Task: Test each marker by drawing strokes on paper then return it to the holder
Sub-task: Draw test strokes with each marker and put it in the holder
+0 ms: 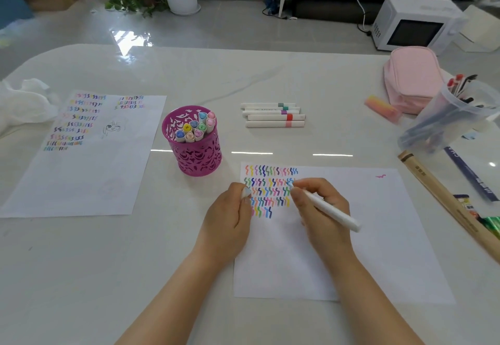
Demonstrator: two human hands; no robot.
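Fingers (297, 196) of the right hand (322, 204) pinch a white marker (335, 213) low, as for writing, its tip at the stroke rows on the near paper (378, 236). The tip itself is hidden. The left hand (227, 220) grips what seems to be the cap (245, 192) and steadies the sheet's left edge. The purple holder (200, 158) stands apart, far-left.

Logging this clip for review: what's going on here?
A person is testing markers. The right hand holds a white marker with its tip on the paper, beside rows of coloured squiggles. The left hand pinches what looks like its cap. The magenta holder stands behind, and five markers lie loose beyond.
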